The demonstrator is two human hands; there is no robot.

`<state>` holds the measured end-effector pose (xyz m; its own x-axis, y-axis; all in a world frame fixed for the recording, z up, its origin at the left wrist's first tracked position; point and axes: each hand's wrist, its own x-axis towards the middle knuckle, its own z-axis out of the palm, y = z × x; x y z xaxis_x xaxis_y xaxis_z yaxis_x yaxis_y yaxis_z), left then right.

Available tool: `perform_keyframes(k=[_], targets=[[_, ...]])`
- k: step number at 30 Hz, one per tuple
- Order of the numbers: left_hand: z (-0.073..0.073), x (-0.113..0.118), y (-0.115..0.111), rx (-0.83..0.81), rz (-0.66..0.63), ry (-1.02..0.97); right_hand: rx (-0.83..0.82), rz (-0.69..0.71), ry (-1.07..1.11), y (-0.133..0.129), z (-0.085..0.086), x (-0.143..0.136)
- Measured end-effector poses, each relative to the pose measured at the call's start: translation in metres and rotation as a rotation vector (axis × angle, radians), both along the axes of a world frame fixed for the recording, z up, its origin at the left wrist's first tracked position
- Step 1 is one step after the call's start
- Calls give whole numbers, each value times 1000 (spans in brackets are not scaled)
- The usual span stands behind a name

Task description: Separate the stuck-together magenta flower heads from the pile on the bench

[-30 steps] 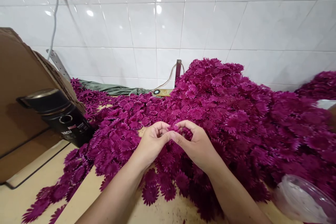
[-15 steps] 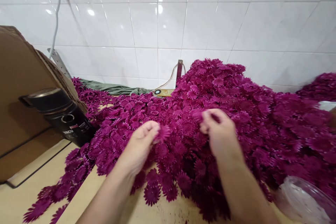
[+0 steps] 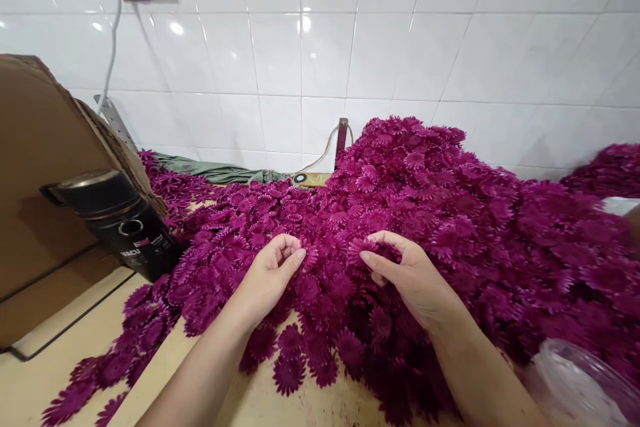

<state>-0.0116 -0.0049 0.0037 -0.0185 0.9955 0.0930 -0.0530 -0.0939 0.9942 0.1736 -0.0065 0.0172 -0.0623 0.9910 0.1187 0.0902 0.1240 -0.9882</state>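
Observation:
A large heap of magenta artificial flower heads (image 3: 410,180) covers the middle and right of the table. Over its front part, my left hand (image 3: 280,267) pinches one flower head (image 3: 309,257) between thumb and forefinger. Opposite it, a short gap to the right, my right hand (image 3: 400,263) has thumb and forefinger closed on another flower head (image 3: 358,253). The two pieces are apart, both with their toothed petals showing. Some of the petals under my fingertips are hidden.
To the left stand a black vacuum bottle (image 3: 120,220) and a cardboard box (image 3: 45,200). A clear plastic tub (image 3: 575,373) is at the lower right. Loose flower heads (image 3: 115,367) trail over the wooden table (image 3: 165,373). White tiles rise behind, with a plugged-in cord (image 3: 114,40).
My right hand has come left and down with its flower head, closer to my left hand. The left hand has stayed nearly in place, still pinching its flower head.

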Motion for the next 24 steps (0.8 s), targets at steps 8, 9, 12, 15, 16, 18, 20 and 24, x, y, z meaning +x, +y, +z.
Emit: perform_keyframes(k=[8, 9, 12, 15, 16, 18, 20, 24], targets=[[-2, 14, -6, -298, -92, -399, -39, 116, 27, -1, -5, -11], [-3, 16, -7, -314, -116, -433, -2, 121, -3, -1, -6, -14], [-3, 20, -10, -322, -206, -449, 124, 95, -139, 1, -9, -20], [-4, 24, -9, -271, -190, -391, 201, 62, -248, 2, -12, -23], [-4, 25, -8, -245, -165, -365, 216, 53, -259, 2, -12, -23], [-4, 25, -6, -196, -112, -304, 235, 24, -246, 2, -13, -21], [-3, 22, -5, -166, -78, -231, 238, 14, -222, 1, -12, -18], [-1, 17, -2, -123, -46, -122, 259, 65, -210, -3, -8, -18]])
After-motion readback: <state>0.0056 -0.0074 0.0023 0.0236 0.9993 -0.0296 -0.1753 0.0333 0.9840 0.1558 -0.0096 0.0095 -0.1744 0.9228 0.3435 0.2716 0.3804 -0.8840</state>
